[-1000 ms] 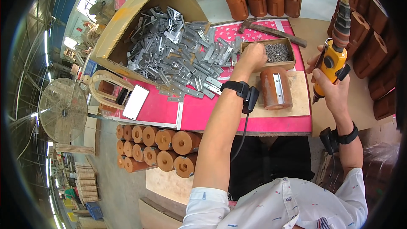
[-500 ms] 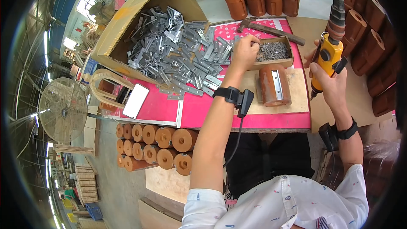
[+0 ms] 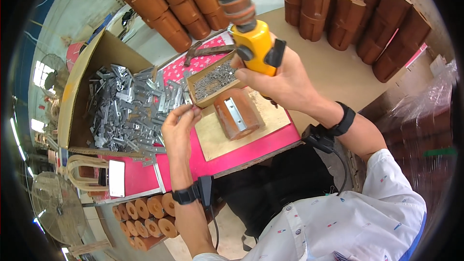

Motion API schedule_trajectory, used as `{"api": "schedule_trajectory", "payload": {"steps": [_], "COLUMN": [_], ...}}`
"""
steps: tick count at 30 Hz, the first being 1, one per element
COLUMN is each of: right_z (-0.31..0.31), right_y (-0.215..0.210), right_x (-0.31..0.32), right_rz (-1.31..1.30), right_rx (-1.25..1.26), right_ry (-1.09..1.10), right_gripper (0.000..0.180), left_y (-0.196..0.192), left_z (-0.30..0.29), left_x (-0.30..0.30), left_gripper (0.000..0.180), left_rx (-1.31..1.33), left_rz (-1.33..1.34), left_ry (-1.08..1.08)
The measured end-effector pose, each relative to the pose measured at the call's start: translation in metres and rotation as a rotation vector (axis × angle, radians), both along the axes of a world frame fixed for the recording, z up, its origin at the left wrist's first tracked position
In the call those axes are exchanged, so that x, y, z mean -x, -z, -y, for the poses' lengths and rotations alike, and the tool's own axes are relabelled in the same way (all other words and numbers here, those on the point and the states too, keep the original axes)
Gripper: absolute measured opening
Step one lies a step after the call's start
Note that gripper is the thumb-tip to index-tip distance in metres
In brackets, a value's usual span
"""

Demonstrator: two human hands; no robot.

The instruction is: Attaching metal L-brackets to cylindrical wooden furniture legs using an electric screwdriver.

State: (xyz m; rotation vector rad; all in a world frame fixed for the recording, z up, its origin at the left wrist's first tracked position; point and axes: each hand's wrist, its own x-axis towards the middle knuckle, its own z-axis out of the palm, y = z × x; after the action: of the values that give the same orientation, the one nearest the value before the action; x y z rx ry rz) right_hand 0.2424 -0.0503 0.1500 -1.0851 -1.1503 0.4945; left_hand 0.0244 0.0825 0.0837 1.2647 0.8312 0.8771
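Note:
My right hand point(image 3: 287, 79) is wrapped round a yellow power screwdriver point(image 3: 256, 48), whose thick hose runs up past the far edge. The tool is raised over the right side of a light wooden board point(image 3: 217, 147). On that board lies a reddish-brown cylinder point(image 3: 247, 111) with a narrow metal plate point(image 3: 234, 113) set lengthwise on its upper side. To the left of the cylinder, apart from it, my left hand point(image 3: 180, 128) has thumb and fingertips pinched together by the near corner of the screw box. Whatever sits in the pinch is too small to make out.
A cardboard tray of screws point(image 3: 215, 82) stands behind the cylinder, with a hammer point(image 3: 208, 52) beyond it. Metal plates point(image 3: 130, 111) spill from a large carton point(image 3: 79, 101) at left. A phone point(image 3: 116, 178) leans nearby. Brown cylinders point(image 3: 314, 9) stand in stacks at the back.
The view has swung to the right. My left hand has left the screw tray for a spot beside its near corner. The screwdriver in my right hand has come leftward, closer to the cylinder.

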Motion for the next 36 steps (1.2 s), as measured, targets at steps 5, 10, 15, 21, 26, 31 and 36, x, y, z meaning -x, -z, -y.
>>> {"api": "schedule_trajectory", "payload": {"steps": [5, 10, 15, 21, 26, 31, 36], "right_z": [-0.010, -0.020, -0.022, -0.027, -0.027, -0.036, -0.043], "right_y": [-0.015, -0.020, -0.022, -0.027, -0.034, -0.037, -0.038], "right_x": [0.004, 0.011, 0.014, 0.021, 0.025, 0.037, 0.043], "right_rz": [0.033, 0.069, 0.050, 0.023, -0.013, -0.071, -0.108], "right_rx": [-0.005, -0.038, -0.006, -0.049, -0.070, -0.120, -0.168], "right_ry": [0.030, 0.016, 0.010, -0.017, -0.033, -0.043, -0.036], "right_gripper": [0.044, 0.040, 0.037, 0.036, 0.035, 0.035, 0.039], "left_y": [0.003, 0.012, 0.015, 0.019, 0.015, 0.018, 0.013], "left_z": [0.031, 0.041, 0.049, 0.056, 0.061, 0.065, 0.074], "left_x": [0.000, 0.006, 0.006, 0.009, 0.001, -0.015, -0.029], "left_gripper": [0.031, 0.034, 0.027, 0.017, 0.021, 0.031, 0.034], "left_rx": [-0.042, -0.034, -0.046, -0.033, -0.085, -0.317, -0.285], "left_rz": [0.017, 0.037, 0.036, 0.010, 0.088, 0.014, 0.025], "left_ry": [0.107, 0.160, 0.192, 0.199, 0.146, 0.084, 0.084]}}
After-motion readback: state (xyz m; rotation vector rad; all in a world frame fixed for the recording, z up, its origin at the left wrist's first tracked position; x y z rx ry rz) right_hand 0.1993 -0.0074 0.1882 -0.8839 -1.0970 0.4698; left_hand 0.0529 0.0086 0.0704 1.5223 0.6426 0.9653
